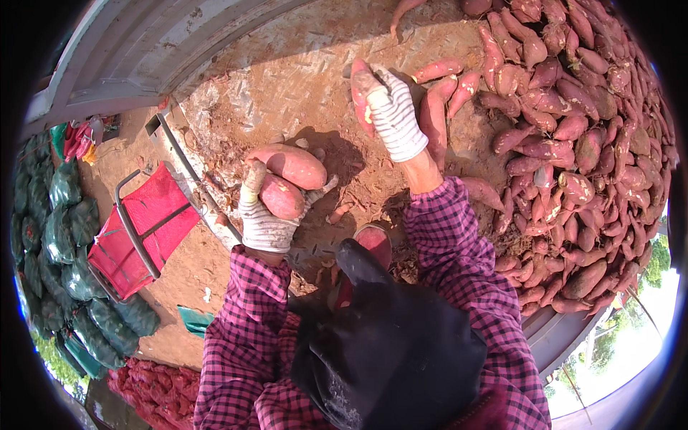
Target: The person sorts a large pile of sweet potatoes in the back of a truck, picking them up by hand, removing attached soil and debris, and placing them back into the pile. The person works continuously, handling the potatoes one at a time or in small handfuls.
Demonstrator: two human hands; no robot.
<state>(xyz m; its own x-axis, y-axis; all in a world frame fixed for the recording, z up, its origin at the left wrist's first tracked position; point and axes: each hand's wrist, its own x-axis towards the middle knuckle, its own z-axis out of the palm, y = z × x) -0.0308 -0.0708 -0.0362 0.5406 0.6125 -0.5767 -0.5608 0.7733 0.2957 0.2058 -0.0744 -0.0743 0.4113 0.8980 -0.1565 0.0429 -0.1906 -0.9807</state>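
Observation:
Both my hands wear white knitted work gloves, the right one striped with grey. My left hand [269,215] cradles a red-skinned sweet potato [281,196] in its palm, and a larger sweet potato [294,165] lies against it, above the fingers. My right hand [395,113] is closed around a soil-marked sweet potato [361,97], held over the dirty metal truck bed [252,80]. Just right of that hand, several loose sweet potatoes [436,115] lie on the bed. The fingertips of my left hand are partly hidden behind the potatoes.
A big heap of sweet potatoes [580,150] fills the right side. Beyond the bed's edge at left stand a red mesh chair [153,226] with a metal frame and filled green mesh sacks [64,188]. Red sacks [156,392] lie lower left. A grey metal side wall [134,48] rises upper left.

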